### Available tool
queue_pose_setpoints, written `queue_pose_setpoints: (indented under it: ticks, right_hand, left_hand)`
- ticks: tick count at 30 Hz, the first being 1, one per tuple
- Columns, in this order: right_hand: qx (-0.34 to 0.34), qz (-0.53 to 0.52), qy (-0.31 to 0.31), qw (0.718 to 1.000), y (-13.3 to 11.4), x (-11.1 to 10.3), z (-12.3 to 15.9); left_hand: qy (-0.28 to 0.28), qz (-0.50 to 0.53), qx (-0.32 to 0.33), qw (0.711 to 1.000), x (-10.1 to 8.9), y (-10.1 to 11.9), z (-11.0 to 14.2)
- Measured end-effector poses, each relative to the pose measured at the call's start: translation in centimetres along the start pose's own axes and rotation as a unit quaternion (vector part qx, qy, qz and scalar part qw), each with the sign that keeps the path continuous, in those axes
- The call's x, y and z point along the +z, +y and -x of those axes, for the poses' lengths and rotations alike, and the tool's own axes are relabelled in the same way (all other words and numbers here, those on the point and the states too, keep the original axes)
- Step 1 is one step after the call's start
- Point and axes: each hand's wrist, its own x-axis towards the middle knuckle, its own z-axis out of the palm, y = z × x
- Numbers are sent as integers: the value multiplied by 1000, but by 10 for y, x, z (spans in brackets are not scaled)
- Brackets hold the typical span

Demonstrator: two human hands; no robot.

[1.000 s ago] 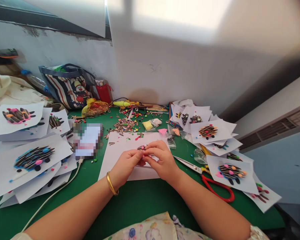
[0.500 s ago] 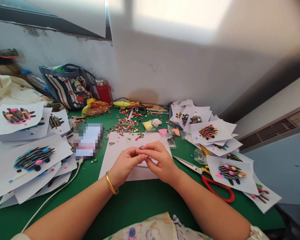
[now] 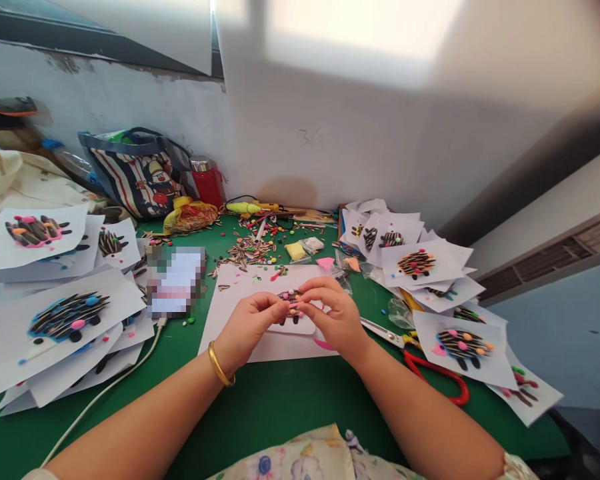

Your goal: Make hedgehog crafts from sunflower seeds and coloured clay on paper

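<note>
Over a white sheet of paper (image 3: pixel 225 333), my left hand (image 3: pixel 245 327) and my right hand (image 3: pixel 337 320) meet with thumbs and fingertips pinched. Between the fingertips shows a small bit of pink clay (image 3: pixel 294 305), held from both sides. Right behind and below them lies a small card (image 3: pixel 300 328) with a hedgehog of dark striped seeds (image 3: pixel 291 319) dotted with pink and orange clay, partly hidden by my fingers. A pink clay strip (image 3: pixel 324 345) rests on the sheet under my right hand.
Red-handled scissors (image 3: pixel 430 377) lie to the right, near a pile of hedgehog cards (image 3: pixel 473 340). More cards (image 3: pixel 70 320) and a phone (image 3: pixel 177 280) with a cable are left. Loose seeds (image 3: pixel 250 250), yellow clay (image 3: pixel 295 251) and a red bottle (image 3: pixel 208 183) stand farther back.
My hands have drawn slightly apart, the right one shifting right. The hedgehog card and the pink clay between my fingertips now show, and so does the pink strip on the sheet.
</note>
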Motion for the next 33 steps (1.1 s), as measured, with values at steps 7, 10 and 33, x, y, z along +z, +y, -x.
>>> queue_pose_setpoints:
  ticks: [7, 10, 33]
  right_hand:
    - [35, -12, 30, 999, 2, 0, 0]
    - [45, -22, 17, 999, -1, 6, 2]
    - [82, -44, -15, 996, 3, 10, 2]
  left_hand:
    - [-12, 56, -17, 998, 3, -3, 0]
    - [-36, 32, -20, 999, 5, -4, 2]
    - [-29, 13, -31, 999, 4, -7, 1]
